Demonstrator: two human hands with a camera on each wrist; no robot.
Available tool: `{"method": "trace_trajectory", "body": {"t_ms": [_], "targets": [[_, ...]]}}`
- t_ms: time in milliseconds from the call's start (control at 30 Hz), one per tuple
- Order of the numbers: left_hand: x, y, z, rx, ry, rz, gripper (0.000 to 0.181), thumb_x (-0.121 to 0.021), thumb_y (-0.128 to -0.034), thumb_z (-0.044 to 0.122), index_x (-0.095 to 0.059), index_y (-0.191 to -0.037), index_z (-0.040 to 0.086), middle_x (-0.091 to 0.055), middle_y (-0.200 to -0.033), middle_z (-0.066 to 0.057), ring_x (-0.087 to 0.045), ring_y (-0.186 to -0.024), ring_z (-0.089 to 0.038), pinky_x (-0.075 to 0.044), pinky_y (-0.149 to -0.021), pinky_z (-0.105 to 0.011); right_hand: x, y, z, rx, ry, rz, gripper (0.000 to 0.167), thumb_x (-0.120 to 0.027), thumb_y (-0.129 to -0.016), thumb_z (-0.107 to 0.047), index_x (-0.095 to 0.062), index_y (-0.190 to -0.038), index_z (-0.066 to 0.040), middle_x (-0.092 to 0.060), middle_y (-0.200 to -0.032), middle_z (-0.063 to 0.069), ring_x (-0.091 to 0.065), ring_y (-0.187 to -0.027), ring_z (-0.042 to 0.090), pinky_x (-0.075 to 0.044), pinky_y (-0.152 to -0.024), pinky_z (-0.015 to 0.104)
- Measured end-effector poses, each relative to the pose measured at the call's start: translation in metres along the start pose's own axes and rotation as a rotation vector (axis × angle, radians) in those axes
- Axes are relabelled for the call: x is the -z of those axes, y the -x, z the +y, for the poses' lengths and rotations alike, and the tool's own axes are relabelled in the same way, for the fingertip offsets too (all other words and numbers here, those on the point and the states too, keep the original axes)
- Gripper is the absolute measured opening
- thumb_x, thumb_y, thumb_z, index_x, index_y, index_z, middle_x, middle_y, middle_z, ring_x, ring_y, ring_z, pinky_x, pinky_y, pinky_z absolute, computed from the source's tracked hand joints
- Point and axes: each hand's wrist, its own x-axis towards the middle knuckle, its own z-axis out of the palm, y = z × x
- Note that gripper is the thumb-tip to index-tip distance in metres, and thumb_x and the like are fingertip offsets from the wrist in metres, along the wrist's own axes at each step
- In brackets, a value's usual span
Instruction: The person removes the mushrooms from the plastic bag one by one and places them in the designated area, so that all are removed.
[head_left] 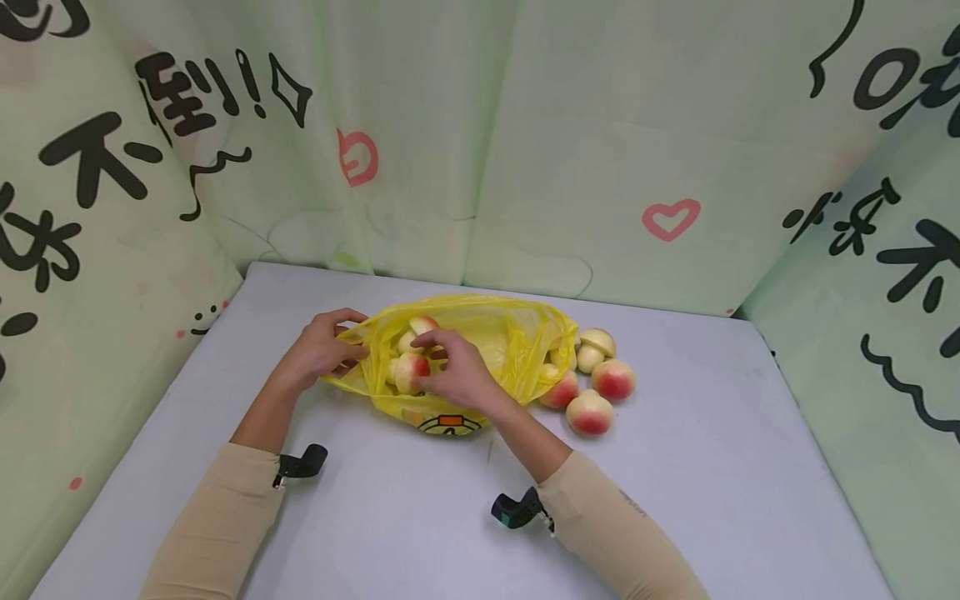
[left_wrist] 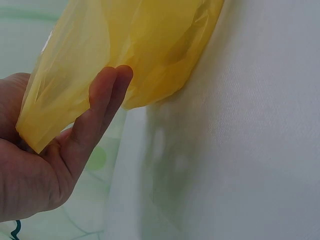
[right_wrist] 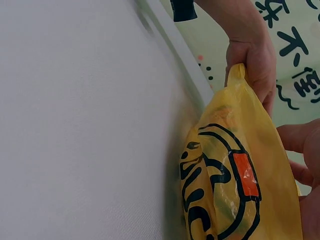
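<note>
A yellow plastic bag [head_left: 491, 337] lies on its side with its mouth spread wide, and a printed cartoon face shows on its lower front. My left hand [head_left: 318, 350] holds the bag's left end; in the left wrist view its corner runs between thumb and fingers [left_wrist: 102, 100]. My right hand [head_left: 461, 371] reaches into the mouth, thumb and fingers parted beside a cream-and-red mushroom-shaped piece [head_left: 408, 372]. Another such piece [head_left: 424, 325] sits behind it in the bag. In the right wrist view the bag's wall partly hides the right hand [right_wrist: 307, 160].
Right of the bag, several more mushroom-shaped pieces lie grouped, among them a cream one [head_left: 596, 348] and red-tinted ones [head_left: 590, 412]. The white table [head_left: 420, 517] meets pale green curtains [head_left: 570, 167] at the back and sides.
</note>
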Motion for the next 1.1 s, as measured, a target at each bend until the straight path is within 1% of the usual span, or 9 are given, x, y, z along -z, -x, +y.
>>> {"method": "trace_trajectory", "body": {"t_ms": [133,333,400,533,667,800,1100], "targets": [[-0.001,0.0,0.0,0.002,-0.001,0.001,0.054,-0.072,-0.0958,0.009,-0.053,-0.146,0.009,-0.062,-0.122,-0.024,-0.069,-0.075,-0.022,-0.059,-0.066,-0.028,-0.003,-0.001,-0.001,-0.014,0.02,-0.001,0.05,-0.086,-0.086,-0.012,-0.065,-0.132,-0.013,-0.057,-0.14,0.011,-0.06,-0.124,0.033,-0.055,-0.103,0.044],[-0.001,0.0,0.0,-0.006,0.009,0.001,0.052,-0.072,-0.0955,0.009,-0.054,-0.145,0.01,-0.063,-0.12,-0.024,-0.07,-0.074,-0.021,-0.059,-0.065,-0.028,-0.008,-0.001,0.0,-0.035,0.048,-0.013,0.049,-0.086,-0.086,-0.014,-0.065,-0.131,-0.014,-0.057,-0.137,0.01,-0.06,-0.124,0.031,-0.056,-0.103,0.042],[-0.001,0.0,0.0,-0.016,0.012,-0.003,0.053,-0.072,-0.0957,0.009,-0.053,-0.145,0.008,-0.063,-0.12,-0.025,-0.07,-0.074,-0.02,-0.059,-0.064,-0.028,-0.009,-0.002,0.0,-0.027,0.059,-0.014,0.05,-0.086,-0.086,-0.014,-0.064,-0.131,-0.013,-0.057,-0.135,0.01,-0.06,-0.123,0.03,-0.055,-0.103,0.041],[-0.001,0.001,0.0,-0.019,0.016,-0.005,0.053,-0.072,-0.0957,0.009,-0.053,-0.145,0.007,-0.063,-0.12,-0.025,-0.07,-0.074,-0.02,-0.059,-0.064,-0.029,-0.013,-0.003,0.0,0.007,0.075,-0.011,0.052,-0.088,-0.084,-0.015,-0.063,-0.13,-0.012,-0.06,-0.133,0.008,-0.06,-0.121,0.028,-0.055,-0.103,0.042],[-0.001,0.003,-0.002,-0.015,0.017,-0.003,0.053,-0.072,-0.0954,0.009,-0.053,-0.145,0.008,-0.063,-0.12,-0.025,-0.071,-0.074,-0.02,-0.06,-0.066,-0.029,-0.016,-0.005,0.0,0.033,0.112,-0.008,0.053,-0.09,-0.082,-0.017,-0.062,-0.127,-0.012,-0.064,-0.13,0.005,-0.06,-0.118,0.025,-0.054,-0.102,0.04],[-0.001,0.002,-0.002,-0.022,0.017,-0.001,0.053,-0.072,-0.0952,0.009,-0.054,-0.145,0.008,-0.063,-0.119,-0.024,-0.071,-0.074,-0.02,-0.06,-0.066,-0.029,-0.019,-0.006,0.0,0.04,0.142,0.003,0.054,-0.091,-0.08,-0.017,-0.059,-0.124,-0.013,-0.065,-0.127,0.005,-0.06,-0.113,0.024,-0.053,-0.101,0.04],[-0.002,0.002,0.0,-0.017,0.018,0.003,0.053,-0.073,-0.0953,0.01,-0.054,-0.145,0.008,-0.063,-0.12,-0.024,-0.07,-0.075,-0.02,-0.059,-0.065,-0.028,-0.02,-0.006,0.0,0.05,0.146,0.005,0.053,-0.091,-0.08,-0.012,-0.057,-0.121,-0.011,-0.063,-0.124,0.006,-0.058,-0.11,0.023,-0.054,-0.098,0.039]]}}
